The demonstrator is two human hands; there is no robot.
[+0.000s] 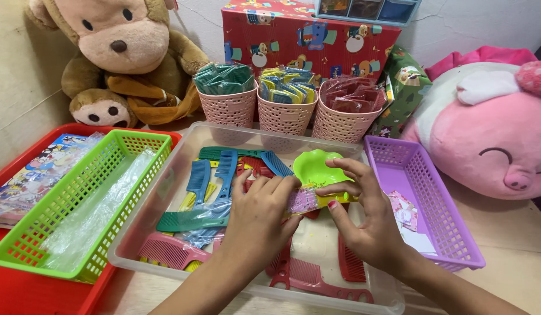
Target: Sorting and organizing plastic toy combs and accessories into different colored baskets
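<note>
Over a clear plastic bin (183, 153), both hands grip the same item: a yellow comb in a clear packet with a printed pink card (305, 200). My left hand (260, 219) pinches the packet's left end, while my right hand (358, 216) holds its right end. In the bin lie several loose combs: blue (199, 178), green (186, 222), pink (168, 249) and red (317, 279). A lime green scalloped dish (314, 168) sits at the bin's far side, just behind my fingers.
A green basket (107, 169) holding clear plastic bags stands on a red tray (25, 291) at the left. A purple basket (442, 210) with small cards is at the right. Three pink cups (285, 116) of packed combs, a wrapped red box (305, 35) and plush toys stand behind.
</note>
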